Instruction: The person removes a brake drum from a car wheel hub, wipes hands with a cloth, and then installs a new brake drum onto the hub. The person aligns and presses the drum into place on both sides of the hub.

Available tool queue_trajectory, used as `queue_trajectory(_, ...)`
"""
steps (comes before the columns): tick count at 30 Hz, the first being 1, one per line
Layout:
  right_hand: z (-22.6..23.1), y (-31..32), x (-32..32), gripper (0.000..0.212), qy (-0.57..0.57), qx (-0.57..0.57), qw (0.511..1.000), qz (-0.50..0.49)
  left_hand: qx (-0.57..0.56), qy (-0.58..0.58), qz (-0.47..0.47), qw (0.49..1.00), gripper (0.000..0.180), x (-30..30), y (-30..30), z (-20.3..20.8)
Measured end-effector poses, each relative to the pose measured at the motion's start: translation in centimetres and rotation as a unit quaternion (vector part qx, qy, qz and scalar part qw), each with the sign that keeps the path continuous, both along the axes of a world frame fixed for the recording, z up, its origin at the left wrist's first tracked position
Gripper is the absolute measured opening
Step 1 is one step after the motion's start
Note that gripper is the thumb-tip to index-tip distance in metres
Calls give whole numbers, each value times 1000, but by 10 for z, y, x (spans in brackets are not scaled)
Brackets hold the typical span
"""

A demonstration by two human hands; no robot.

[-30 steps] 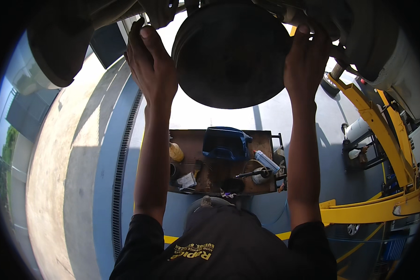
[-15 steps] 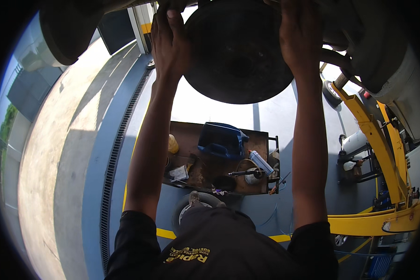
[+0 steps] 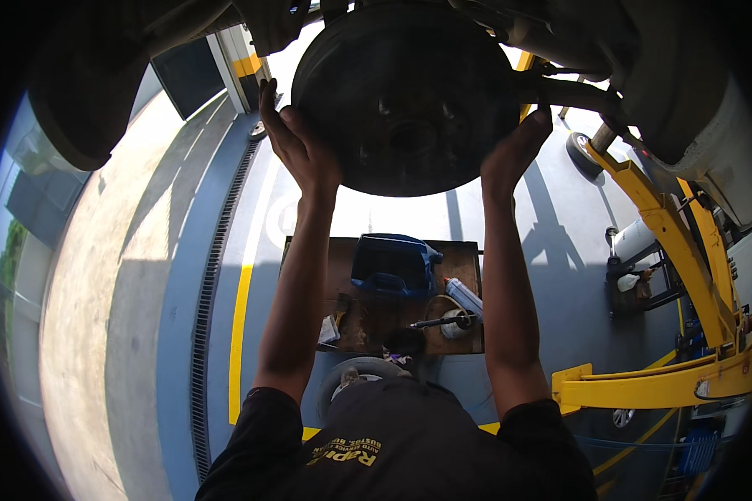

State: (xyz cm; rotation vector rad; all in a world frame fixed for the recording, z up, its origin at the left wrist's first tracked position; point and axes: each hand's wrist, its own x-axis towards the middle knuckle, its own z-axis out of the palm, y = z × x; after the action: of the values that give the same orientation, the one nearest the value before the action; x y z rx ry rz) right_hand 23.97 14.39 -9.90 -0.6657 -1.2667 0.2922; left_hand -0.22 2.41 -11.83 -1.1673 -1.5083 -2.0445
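Observation:
A large dark round brake drum [image 3: 401, 159] faces me at the top of the view, with wheel studs showing around its centre. My left hand [image 3: 303, 157] presses against its lower left rim, palm inward and fingers stretched up along the side. Against the lower right rim rests my right hand [image 3: 512, 152], its fingers partly hidden in shade. The drum sits between both hands. Dark suspension parts [image 3: 572, 92] of a raised vehicle reach in beside it; whether the drum is seated on the hub, I cannot tell.
Below stands a brown metal work cart [image 3: 309, 259] with a cut-open blue jug [image 3: 393, 267], a spray can [image 3: 462, 294] and a round container [image 3: 455, 324]. A tyre [image 3: 336, 380] lies near my feet. Yellow lift arms [image 3: 652, 200] rise at the right; a floor drain grate [image 3: 217, 250] runs along the left.
Both hands have slid down the drum's sides from its upper edges to its lower rim. My view has shifted, so the drum appears further left and its studs show more clearly.

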Motion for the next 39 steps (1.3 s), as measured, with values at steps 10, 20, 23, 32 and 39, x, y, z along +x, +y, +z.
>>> queue_trajectory(10, 67, -103, 43, 67, 5, -23, 994, -108, -2, -4, 50, 999, 83, 5, -84, 92)
queue_trajectory(20, 27, 0, 18, 68, -40, 47, 995, 84, -84, 132, -144, 977, 73, -27, -16, 76)
queue_trajectory(23, -3, -14, 7, 82, -43, 15, 998, 47, -55, 178, -177, 966, 73, -28, -15, 86)
queue_trajectory(32, 109, 3, 13, 69, -383, 175, 899, 119, 141, -31, -155, 977, 83, 2, 16, -26)
queue_trajectory(39, 118, 16, 20, 64, -420, 152, 894, 42, 191, -77, -177, 962, 75, 32, 21, -54)
